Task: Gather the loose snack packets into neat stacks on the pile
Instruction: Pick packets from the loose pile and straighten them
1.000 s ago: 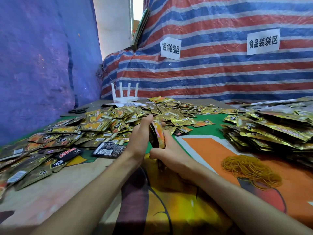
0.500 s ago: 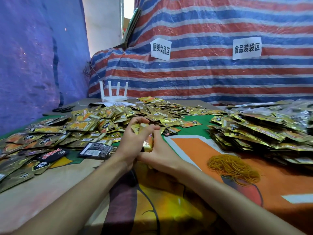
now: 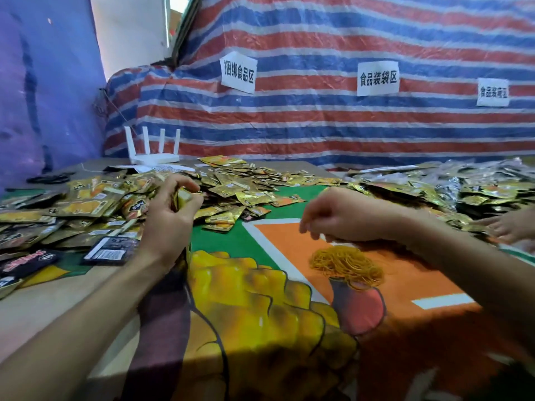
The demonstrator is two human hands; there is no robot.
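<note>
Two hands show on my feed, and I place everything by the heap of rubber bands (image 3: 347, 266) lying on the printed table mat (image 3: 260, 328). My right hand (image 3: 341, 218) hangs just above and behind that heap, palm down, its fingers (image 3: 308, 227) drooping in a loose curl. They are blurred, and I cannot tell whether they have hold of anything. My left hand (image 3: 170, 218) is well to the left of the heap and a little farther back. Its thumb and fingers are wrapped round a small stack of packets (image 3: 183, 196), held on edge above the mat.

Loose packets (image 3: 86, 204), mostly gold, cover the table far to the left of the heap and run on behind it in a thinner band. A few black packets (image 3: 111, 250) lie at the near edge of that spread, left of the heap. To the right of the heap and farther back sits the pile (image 3: 428, 195), thick layers of gold packets with silvery ones behind them. Another person's hand (image 3: 512, 230) lies at the near edge of the pile, far right of the heap, too blurred for me to read its fingers.

Well behind the heap and to its left, a white router (image 3: 150, 157) with four upright aerials stands at the back of the table. Behind the heap hangs a striped tarp (image 3: 318, 125) bearing three paper signs (image 3: 377, 78). A blue sheet (image 3: 43, 82) hangs far off to the heap's left.
</note>
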